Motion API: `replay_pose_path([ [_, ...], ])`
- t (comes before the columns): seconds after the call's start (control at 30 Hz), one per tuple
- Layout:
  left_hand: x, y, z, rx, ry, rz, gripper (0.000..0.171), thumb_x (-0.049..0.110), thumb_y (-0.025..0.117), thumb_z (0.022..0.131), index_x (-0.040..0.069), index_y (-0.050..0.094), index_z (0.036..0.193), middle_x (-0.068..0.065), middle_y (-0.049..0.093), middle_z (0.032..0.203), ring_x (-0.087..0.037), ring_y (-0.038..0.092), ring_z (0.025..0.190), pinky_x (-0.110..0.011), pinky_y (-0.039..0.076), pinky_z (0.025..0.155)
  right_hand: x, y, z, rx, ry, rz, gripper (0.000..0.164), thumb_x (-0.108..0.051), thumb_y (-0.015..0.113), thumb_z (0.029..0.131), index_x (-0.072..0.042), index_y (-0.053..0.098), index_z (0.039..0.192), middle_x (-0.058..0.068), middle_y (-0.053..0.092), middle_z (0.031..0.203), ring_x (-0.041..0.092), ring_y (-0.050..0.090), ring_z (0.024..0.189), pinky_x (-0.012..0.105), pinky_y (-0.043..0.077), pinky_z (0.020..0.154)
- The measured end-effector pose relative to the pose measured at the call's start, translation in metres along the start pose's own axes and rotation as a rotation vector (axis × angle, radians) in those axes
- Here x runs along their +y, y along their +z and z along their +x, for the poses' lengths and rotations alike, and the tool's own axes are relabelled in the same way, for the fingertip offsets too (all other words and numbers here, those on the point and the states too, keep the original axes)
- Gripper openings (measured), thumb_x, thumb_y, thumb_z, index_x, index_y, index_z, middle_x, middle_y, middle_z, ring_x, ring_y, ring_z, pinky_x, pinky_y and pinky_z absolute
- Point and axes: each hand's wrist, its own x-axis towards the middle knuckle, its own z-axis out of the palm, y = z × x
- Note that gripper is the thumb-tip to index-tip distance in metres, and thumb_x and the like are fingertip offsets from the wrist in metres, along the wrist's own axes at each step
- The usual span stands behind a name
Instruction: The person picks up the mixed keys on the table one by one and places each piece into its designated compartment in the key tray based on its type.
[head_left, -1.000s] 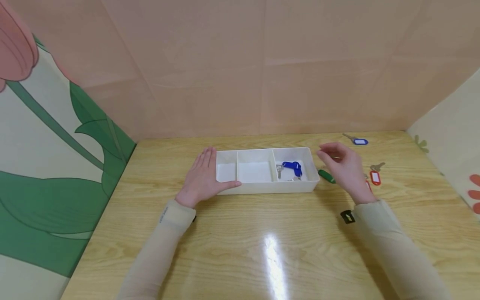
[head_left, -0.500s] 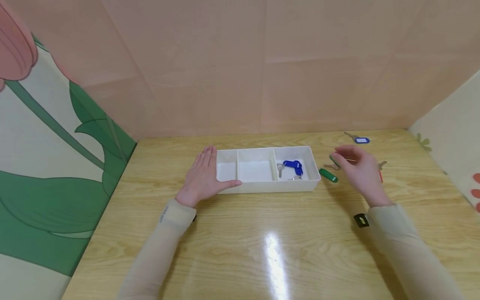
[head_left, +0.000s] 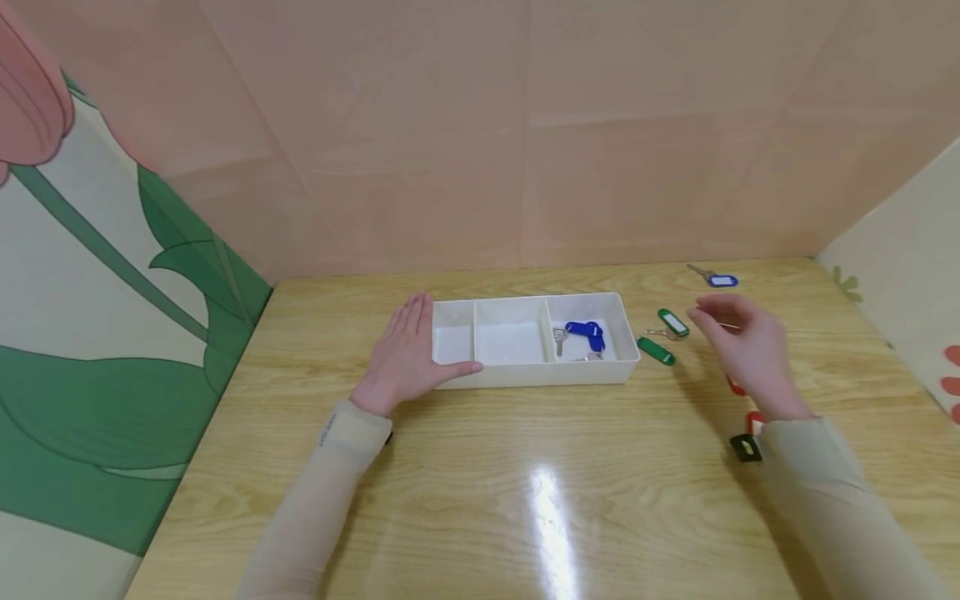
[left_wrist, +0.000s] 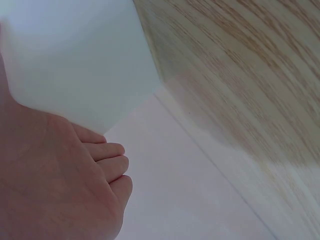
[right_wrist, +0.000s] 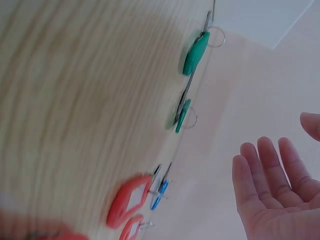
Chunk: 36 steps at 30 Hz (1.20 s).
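Wood-grain tabletop against pinkish wall

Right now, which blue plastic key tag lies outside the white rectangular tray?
The blue plastic key tag nearest the pink back wall; the other blue tags lie inside the white rectangular tray.

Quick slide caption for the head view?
Left hand rests against a white plastic three-compartment tray holding blue plastic key tags; empty right hand hovers beside two green oval key tags.
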Motion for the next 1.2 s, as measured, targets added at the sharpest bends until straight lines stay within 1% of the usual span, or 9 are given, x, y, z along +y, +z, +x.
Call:
replay_pose_path([
  [0.1,0.000,-0.001,0.000,-0.001,0.002,-0.001,0.138,0.097,0.041,0.074,-0.002,-0.001,0.161,-0.018,-0.001,0.169,-0.026,-0.002,0.154,-0.036,-0.002,0.123,0.002,-0.005,-0.001,-0.002,0.017,-0.004,0.049,-0.044,0.066,0.098,-0.007,0.065,0.130,0.003,0.068,0.118,-0.003,0.058,0.099,0.005,0.045,0.075],
  [0.3,0.000,-0.001,-0.001,0.000,0.002,0.004,0.138,0.097,0.040,0.074,-0.002,0.000,0.161,-0.018,0.000,0.168,-0.026,-0.001,0.154,-0.036,-0.002,0.123,0.008,-0.012,-0.001,-0.006,0.049,-0.023,0.051,-0.047,0.064,0.099,-0.008,0.064,0.131,0.001,0.066,0.118,0.001,0.057,0.098,0.007,0.047,0.069],
  [0.53,0.000,0.000,-0.001,0.005,0.003,0.010,0.138,0.097,0.041,0.074,-0.003,0.001,0.161,-0.019,0.002,0.168,-0.027,0.000,0.155,-0.036,-0.001,0.123,0.014,-0.021,0.002,0.048,0.030,-0.011,0.047,-0.042,0.067,0.098,-0.006,0.066,0.127,-0.023,0.063,0.102,-0.008,0.057,0.092,0.005,0.045,0.070],
  [0.6,0.000,0.000,-0.001,0.005,0.003,0.009,0.138,0.097,0.041,0.074,-0.003,0.001,0.161,-0.019,0.002,0.168,-0.027,0.000,0.155,-0.036,-0.001,0.123,0.014,-0.023,0.003,0.064,0.026,0.005,0.045,-0.040,0.068,0.098,-0.005,0.066,0.125,-0.026,0.063,0.098,-0.007,0.059,0.086,0.008,0.047,0.065],
  [0.67,0.000,0.001,0.000,0.005,0.004,0.009,0.138,0.097,0.040,0.074,-0.003,0.001,0.161,-0.019,0.002,0.168,-0.027,0.000,0.154,-0.036,-0.001,0.123,0.014,-0.026,0.004,0.070,0.031,0.013,0.044,-0.039,0.068,0.098,-0.004,0.066,0.125,-0.029,0.061,0.096,-0.005,0.059,0.083,0.008,0.047,0.062],
  [0.8,0.000,0.000,0.000,0.006,0.005,0.011,0.138,0.098,0.038,0.074,-0.003,0.001,0.161,-0.019,0.001,0.168,-0.028,0.000,0.155,-0.036,-0.001,0.123,0.015,-0.032,0.009,0.075,0.052,0.009,0.047,-0.039,0.067,0.098,-0.002,0.065,0.127,-0.028,0.060,0.095,-0.005,0.058,0.082,0.008,0.045,0.064],
  [0.9,0.000,0.000,0.000,0.007,0.006,0.012,0.138,0.098,0.038,0.074,-0.003,0.001,0.161,-0.019,0.001,0.168,-0.028,0.001,0.155,-0.036,-0.001,0.123,0.017,-0.036,0.013,0.058,0.078,-0.006,0.050,-0.042,0.066,0.099,-0.003,0.064,0.130,-0.026,0.060,0.098,-0.007,0.058,0.084,0.007,0.045,0.066],
  [1.1,0.000,0.000,-0.001,0.005,0.010,0.008,0.138,0.098,0.038,0.074,-0.004,0.002,0.160,-0.020,0.001,0.168,-0.028,0.000,0.154,-0.037,0.000,0.124,0.021,-0.043,0.028,0.022,0.089,-0.078,0.057,-0.049,0.062,0.099,-0.005,0.062,0.135,-0.013,0.061,0.106,-0.006,0.055,0.085,0.009,0.046,0.064],
  [1.2,0.000,-0.001,-0.001,0.002,0.008,0.010,0.139,0.098,0.037,0.073,-0.004,0.001,0.160,-0.020,0.001,0.168,-0.028,0.000,0.154,-0.037,0.000,0.124,0.023,-0.045,0.039,-0.002,0.101,-0.093,0.062,-0.053,0.061,0.098,-0.005,0.060,0.138,-0.007,0.062,0.111,-0.005,0.054,0.085,0.011,0.046,0.063],
])
